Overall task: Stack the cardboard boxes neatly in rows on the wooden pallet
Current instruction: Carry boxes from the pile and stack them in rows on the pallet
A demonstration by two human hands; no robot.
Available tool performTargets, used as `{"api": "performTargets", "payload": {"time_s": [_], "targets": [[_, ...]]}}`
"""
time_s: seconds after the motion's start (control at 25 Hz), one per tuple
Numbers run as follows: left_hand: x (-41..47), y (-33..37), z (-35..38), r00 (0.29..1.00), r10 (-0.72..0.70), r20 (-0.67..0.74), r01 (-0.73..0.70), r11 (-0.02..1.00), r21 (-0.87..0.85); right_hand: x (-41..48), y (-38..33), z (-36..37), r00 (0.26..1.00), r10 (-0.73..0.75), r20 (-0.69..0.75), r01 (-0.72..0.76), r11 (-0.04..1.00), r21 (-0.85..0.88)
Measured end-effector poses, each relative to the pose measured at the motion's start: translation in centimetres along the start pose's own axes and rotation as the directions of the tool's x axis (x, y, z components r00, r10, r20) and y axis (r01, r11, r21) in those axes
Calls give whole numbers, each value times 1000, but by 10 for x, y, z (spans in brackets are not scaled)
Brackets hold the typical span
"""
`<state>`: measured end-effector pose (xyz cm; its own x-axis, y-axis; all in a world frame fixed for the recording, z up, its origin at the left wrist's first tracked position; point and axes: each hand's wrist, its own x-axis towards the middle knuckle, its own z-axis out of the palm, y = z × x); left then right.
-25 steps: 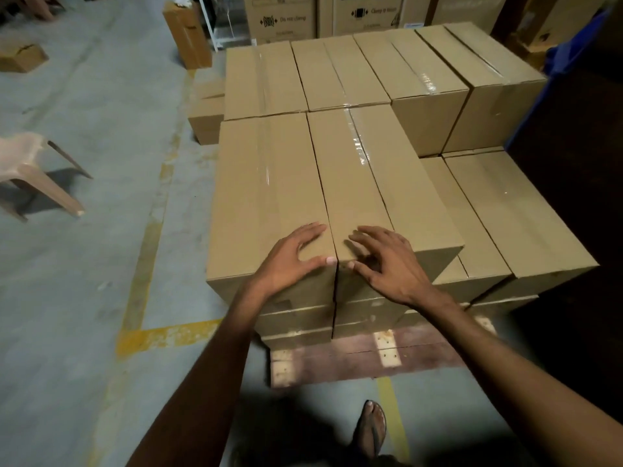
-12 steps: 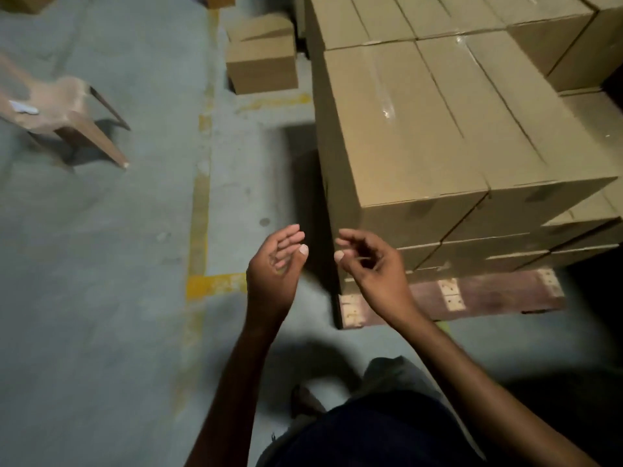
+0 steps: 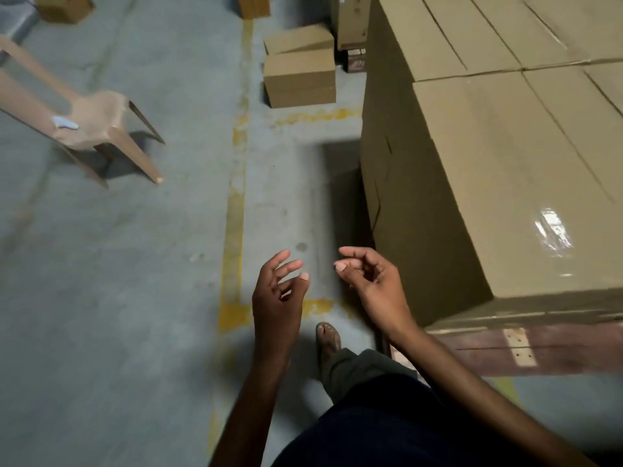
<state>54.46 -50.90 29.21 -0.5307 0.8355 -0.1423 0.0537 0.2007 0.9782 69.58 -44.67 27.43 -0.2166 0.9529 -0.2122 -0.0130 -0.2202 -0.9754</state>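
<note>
Brown cardboard boxes (image 3: pixel 505 170) sealed with clear tape stand stacked in rows at the right, on a reddish wooden pallet (image 3: pixel 556 348) whose front edge shows beneath them. My left hand (image 3: pixel 278 298) hangs over the concrete floor left of the stack, fingers loosely curled, holding nothing. My right hand (image 3: pixel 374 284) is beside it, near the stack's front left corner, fingers loosely curled and empty. Neither hand touches a box.
Two loose cardboard boxes (image 3: pixel 299 70) lie on the floor behind the stack's left side. A beige plastic chair (image 3: pixel 91 129) stands at the left. Yellow floor lines (image 3: pixel 236 183) run past the pallet. Another box (image 3: pixel 64 6) sits far left. My foot (image 3: pixel 328 338) is beside the pallet.
Both hands have come off the tops of the front boxes and drawn back over the floor. The view has swung left, so the stack now lies at the right.
</note>
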Motion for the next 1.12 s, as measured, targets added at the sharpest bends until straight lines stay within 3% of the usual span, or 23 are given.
{"api": "performTargets", "payload": {"time_s": [0.4, 0.64, 0.88, 1.12], "targets": [[282, 67, -4, 987, 114, 115, -124, 989, 84, 255, -70, 91, 996, -13, -84, 11, 1000, -23], [462, 69, -34, 981, 98, 168, -109, 992, 57, 393, -76, 181, 988, -9, -151, -3, 997, -77], [637, 109, -76, 951, 108, 289, -138, 987, 85, 521, -130, 278, 988, -27, -150, 17, 998, -66], [798, 121, -65, 948, 51, 314, -83, 993, 89, 663, -155, 313, 971, 7, -240, -15, 999, -30]]}}
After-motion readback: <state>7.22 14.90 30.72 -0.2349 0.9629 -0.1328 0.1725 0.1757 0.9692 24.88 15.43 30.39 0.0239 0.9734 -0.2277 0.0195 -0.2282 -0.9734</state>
